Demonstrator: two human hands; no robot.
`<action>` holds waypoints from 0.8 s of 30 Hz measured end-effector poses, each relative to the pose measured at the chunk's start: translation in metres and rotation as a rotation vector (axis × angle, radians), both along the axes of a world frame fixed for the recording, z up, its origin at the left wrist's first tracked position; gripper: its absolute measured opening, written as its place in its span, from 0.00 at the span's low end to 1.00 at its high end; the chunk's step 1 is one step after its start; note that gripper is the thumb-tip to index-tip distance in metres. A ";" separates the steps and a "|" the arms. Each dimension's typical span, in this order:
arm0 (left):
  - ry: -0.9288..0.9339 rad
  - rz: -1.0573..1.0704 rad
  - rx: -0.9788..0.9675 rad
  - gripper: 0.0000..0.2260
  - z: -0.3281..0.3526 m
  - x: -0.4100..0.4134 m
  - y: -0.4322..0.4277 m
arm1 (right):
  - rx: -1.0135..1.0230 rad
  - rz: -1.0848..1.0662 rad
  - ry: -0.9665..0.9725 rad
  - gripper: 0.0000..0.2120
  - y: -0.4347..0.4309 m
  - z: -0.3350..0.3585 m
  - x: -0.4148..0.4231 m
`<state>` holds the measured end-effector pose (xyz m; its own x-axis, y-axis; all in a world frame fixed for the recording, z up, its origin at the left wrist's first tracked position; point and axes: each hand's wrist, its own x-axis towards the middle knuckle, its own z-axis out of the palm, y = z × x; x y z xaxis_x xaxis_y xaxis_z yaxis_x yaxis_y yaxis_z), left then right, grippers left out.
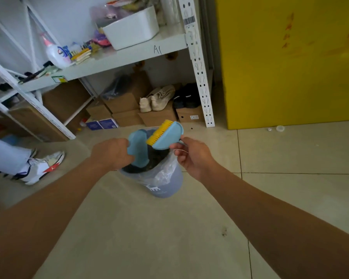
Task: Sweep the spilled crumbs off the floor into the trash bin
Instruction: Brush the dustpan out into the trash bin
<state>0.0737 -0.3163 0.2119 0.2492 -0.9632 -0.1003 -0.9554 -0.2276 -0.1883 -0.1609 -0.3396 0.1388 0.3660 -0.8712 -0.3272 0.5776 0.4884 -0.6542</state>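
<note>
Trash bin (165,184), grey-blue with a clear liner, stands on the tiled floor directly below both hands. Left hand (111,153): fingers curled round the upper end of the blue dustpan (138,150); pan's long axis steep, lip down inside the bin mouth. Right hand (191,156): thumb and fingertips pinch the brush (167,135) handle, yellow bristles facing the pan, just beside it. Crumbs not discernible. Judgement: emptying step; brushing would run down the pan.

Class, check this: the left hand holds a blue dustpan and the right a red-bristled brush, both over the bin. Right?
No. The head view shows the brush has yellow bristles, not red. The left hand holds the dustpan, the right hand the brush, over the bin.
</note>
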 end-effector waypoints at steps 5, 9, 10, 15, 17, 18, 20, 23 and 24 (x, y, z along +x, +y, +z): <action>0.223 0.092 -0.056 0.12 -0.006 -0.001 0.010 | -0.154 0.035 0.142 0.13 0.005 -0.007 0.027; 0.346 0.162 -0.141 0.10 -0.012 0.002 0.020 | -0.301 0.109 0.422 0.12 0.015 -0.019 0.048; 0.362 0.173 -0.151 0.11 -0.016 0.004 0.022 | -0.334 0.097 0.457 0.12 0.016 -0.022 0.052; 0.396 0.231 -0.189 0.16 -0.033 0.006 0.030 | -0.468 0.103 0.649 0.12 0.021 -0.029 0.063; 0.399 0.231 -0.204 0.11 -0.039 0.006 0.030 | -0.551 0.102 0.769 0.13 0.023 -0.033 0.062; 0.394 0.232 -0.216 0.10 -0.041 0.005 0.030 | -0.587 0.118 0.818 0.13 0.024 -0.034 0.062; 0.408 0.233 -0.229 0.09 -0.046 0.004 0.031 | -0.642 0.109 0.881 0.13 0.027 -0.037 0.060; 0.462 0.252 -0.228 0.09 -0.052 0.000 0.034 | -0.757 0.136 0.974 0.13 0.033 -0.038 0.061; 0.490 0.262 -0.222 0.08 -0.053 -0.001 0.034 | -0.782 0.137 0.991 0.13 0.035 -0.038 0.061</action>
